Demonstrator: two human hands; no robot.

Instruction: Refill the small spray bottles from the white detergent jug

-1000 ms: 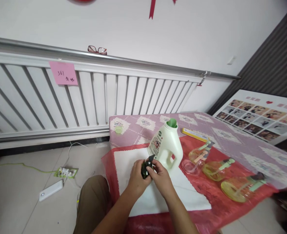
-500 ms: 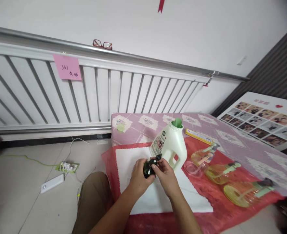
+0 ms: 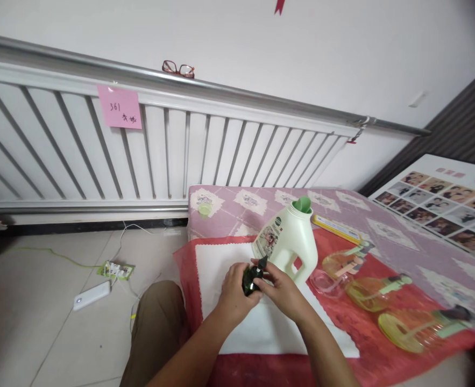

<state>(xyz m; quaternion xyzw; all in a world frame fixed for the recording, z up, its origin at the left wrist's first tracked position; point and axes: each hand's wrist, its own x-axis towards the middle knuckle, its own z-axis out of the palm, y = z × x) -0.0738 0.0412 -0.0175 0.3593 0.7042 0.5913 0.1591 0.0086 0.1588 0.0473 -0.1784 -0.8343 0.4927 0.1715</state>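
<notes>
A small dark green bottle [image 3: 250, 280] with a dark pointed top is between my hands, above a white cloth [image 3: 217, 258]. My left hand [image 3: 237, 290] is wrapped round its body from the left. At the top, the fingers of my right hand [image 3: 276, 287] pinch the bottle's neck or cap; exactly which part is hidden by the fingers. Just behind my hands stands a large pale green jug [image 3: 299, 239] with a handle, a picture label and a green piece in its mouth.
Yellow-tinted spray bottles [image 3: 402, 330] lie on red sheeting [image 3: 342, 309] at the right, near a clear pink item [image 3: 326, 282]. A yellow box [image 3: 337, 228] and a small pale green cap [image 3: 205, 209] rest on the patterned cover. A radiator [image 3: 172, 156] runs behind; a power strip [image 3: 116, 270] is on the floor.
The whole view has shifted slightly, so things appear a little further right. Both hands keep hold of the dark bottle, and my right-hand fingers have moved slightly about its neck.
</notes>
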